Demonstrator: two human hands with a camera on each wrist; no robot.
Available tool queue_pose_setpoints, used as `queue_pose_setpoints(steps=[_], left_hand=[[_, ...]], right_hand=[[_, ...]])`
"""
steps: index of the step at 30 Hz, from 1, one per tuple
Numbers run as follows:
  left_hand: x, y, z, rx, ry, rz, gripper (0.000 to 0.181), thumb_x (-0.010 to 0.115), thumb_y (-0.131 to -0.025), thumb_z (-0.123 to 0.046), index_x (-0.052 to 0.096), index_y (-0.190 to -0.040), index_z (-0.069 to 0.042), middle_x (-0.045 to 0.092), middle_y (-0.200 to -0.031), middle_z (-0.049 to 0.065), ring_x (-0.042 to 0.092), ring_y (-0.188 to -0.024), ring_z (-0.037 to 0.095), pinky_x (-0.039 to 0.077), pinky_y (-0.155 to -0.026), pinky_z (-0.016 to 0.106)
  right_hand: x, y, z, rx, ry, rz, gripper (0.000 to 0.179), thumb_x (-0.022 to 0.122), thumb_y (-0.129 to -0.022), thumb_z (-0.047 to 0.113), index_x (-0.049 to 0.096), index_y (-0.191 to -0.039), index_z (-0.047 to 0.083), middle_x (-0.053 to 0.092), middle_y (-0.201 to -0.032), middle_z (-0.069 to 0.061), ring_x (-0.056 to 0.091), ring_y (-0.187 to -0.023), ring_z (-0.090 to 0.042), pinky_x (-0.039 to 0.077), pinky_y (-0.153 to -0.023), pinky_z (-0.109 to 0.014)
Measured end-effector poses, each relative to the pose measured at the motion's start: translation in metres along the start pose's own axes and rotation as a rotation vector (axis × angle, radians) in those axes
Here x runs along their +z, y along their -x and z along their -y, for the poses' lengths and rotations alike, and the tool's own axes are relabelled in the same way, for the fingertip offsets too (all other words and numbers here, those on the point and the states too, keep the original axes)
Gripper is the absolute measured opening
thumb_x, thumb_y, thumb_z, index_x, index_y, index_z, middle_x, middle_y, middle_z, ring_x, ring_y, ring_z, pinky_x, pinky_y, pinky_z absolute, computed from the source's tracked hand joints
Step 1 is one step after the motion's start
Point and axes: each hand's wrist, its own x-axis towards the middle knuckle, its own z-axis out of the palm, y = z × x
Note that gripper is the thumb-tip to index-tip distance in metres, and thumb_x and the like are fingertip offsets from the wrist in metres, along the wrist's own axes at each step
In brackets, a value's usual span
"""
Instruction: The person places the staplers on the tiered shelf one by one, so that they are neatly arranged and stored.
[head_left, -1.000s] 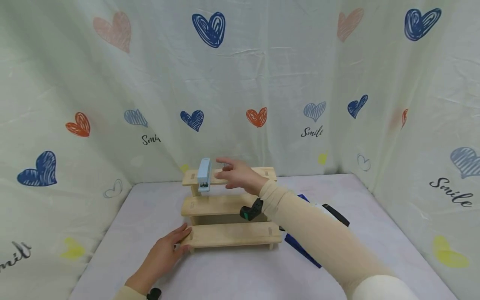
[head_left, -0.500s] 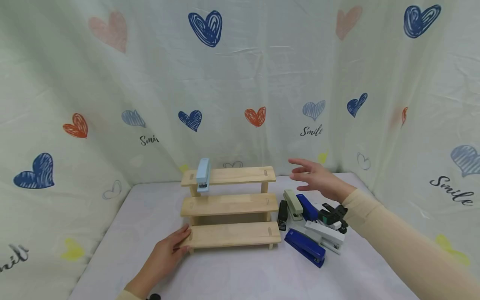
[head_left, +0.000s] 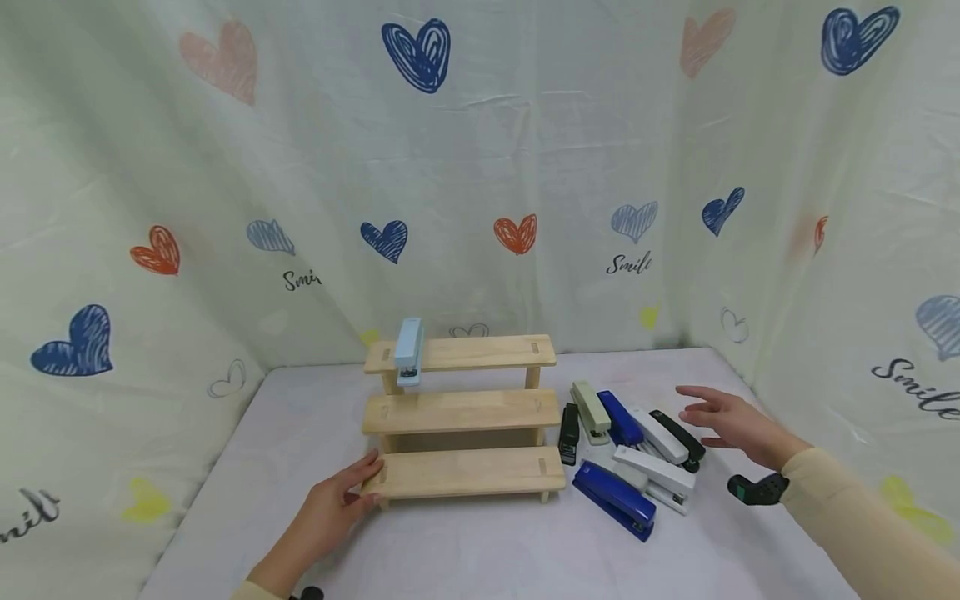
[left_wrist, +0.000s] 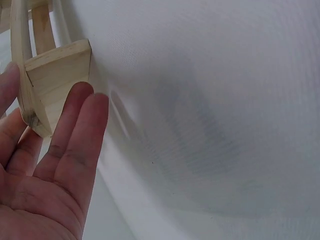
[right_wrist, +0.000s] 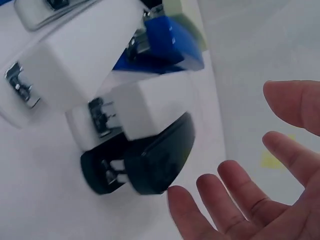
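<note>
Right hand (head_left: pixel 738 425) spread, empty; left hand (head_left: pixel 333 502) pinches pale wooden rack (head_left: pixel 461 411). Long black stapler (head_left: pixel 678 437), lower right: likely stiff; grip mid-body.

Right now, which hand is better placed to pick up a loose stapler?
Probably the right hand: it holds nothing and hovers near the rightmost black stapler. The left hand grips the bottom shelf at its left end, away from the loose staplers.
</note>
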Motion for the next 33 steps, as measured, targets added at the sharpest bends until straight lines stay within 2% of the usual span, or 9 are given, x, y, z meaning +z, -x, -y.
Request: queue_pose_setpoints(steps=[6,10,14,17,21,29,33], left_hand=[[0.001,0.001,0.000,0.016,0.044,-0.007,0.050,0.077,-0.086,-0.006,0.063,-0.134,-0.004,0.047,-0.149,0.009,0.055,-0.124,0.029,0.053,-0.073,0.023],[0.002,0.001,0.001,0.001,0.056,0.002,0.050,0.077,-0.086,-0.007,0.063,-0.135,-0.005,0.046,-0.150,0.009,0.060,-0.111,0.020,0.052,-0.069,0.023],[0.003,0.000,0.002,-0.017,0.068,0.010,0.050,0.077,-0.087,-0.006,0.063,-0.135,-0.005,0.046,-0.151,0.009,0.058,-0.086,0.008,0.051,-0.065,0.023],[0.003,0.000,0.002,-0.027,0.069,0.013,0.049,0.077,-0.087,-0.005,0.063,-0.134,-0.005,0.046,-0.150,0.009,0.055,-0.075,0.005,0.051,-0.063,0.023],[0.003,0.000,0.000,-0.038,0.060,0.013,0.049,0.077,-0.087,-0.004,0.063,-0.134,-0.005,0.046,-0.150,0.008,0.053,-0.071,0.005,0.050,-0.062,0.023],[0.001,0.001,-0.003,-0.039,0.034,0.004,0.049,0.077,-0.086,-0.005,0.064,-0.133,-0.006,0.048,-0.149,0.006,0.052,-0.074,0.005,0.049,-0.063,0.023],[0.001,0.001,-0.003,-0.042,0.046,0.011,0.049,0.077,-0.086,-0.005,0.064,-0.134,-0.006,0.048,-0.150,0.007,0.050,-0.065,0.006,0.049,-0.060,0.024]], right_hand=[[0.000,0.003,-0.029,0.097,-0.052,0.052,0.060,0.054,-0.104,0.020,0.027,-0.154,-0.002,0.019,-0.153,-0.040,0.032,-0.133,-0.057,0.044,-0.094,-0.063],[0.003,0.002,-0.037,0.129,-0.071,0.067,0.054,0.051,-0.104,0.015,0.033,-0.153,0.000,0.017,-0.154,-0.038,0.032,-0.133,-0.056,0.047,-0.092,-0.062],[0.005,0.001,-0.040,0.129,-0.066,0.062,0.051,0.048,-0.103,0.008,0.035,-0.152,0.000,0.019,-0.152,-0.040,0.033,-0.132,-0.057,0.047,-0.092,-0.062],[0.008,0.001,-0.041,0.122,-0.069,0.043,0.053,0.049,-0.100,0.003,0.036,-0.151,0.000,0.022,-0.149,-0.043,0.033,-0.132,-0.057,0.047,-0.092,-0.061],[0.010,0.001,-0.042,0.106,-0.075,0.029,0.055,0.050,-0.097,-0.001,0.037,-0.150,-0.001,0.024,-0.147,-0.045,0.034,-0.131,-0.057,0.048,-0.092,-0.059],[0.007,-0.001,-0.045,0.095,-0.087,0.046,0.055,0.054,-0.098,0.002,0.038,-0.150,0.000,0.025,-0.147,-0.044,0.038,-0.130,-0.054,0.049,-0.092,-0.058],[0.006,-0.003,-0.047,0.095,-0.084,0.044,0.056,0.056,-0.097,0.003,0.039,-0.150,0.000,0.028,-0.146,-0.043,0.044,-0.127,-0.051,0.050,-0.091,-0.057]])
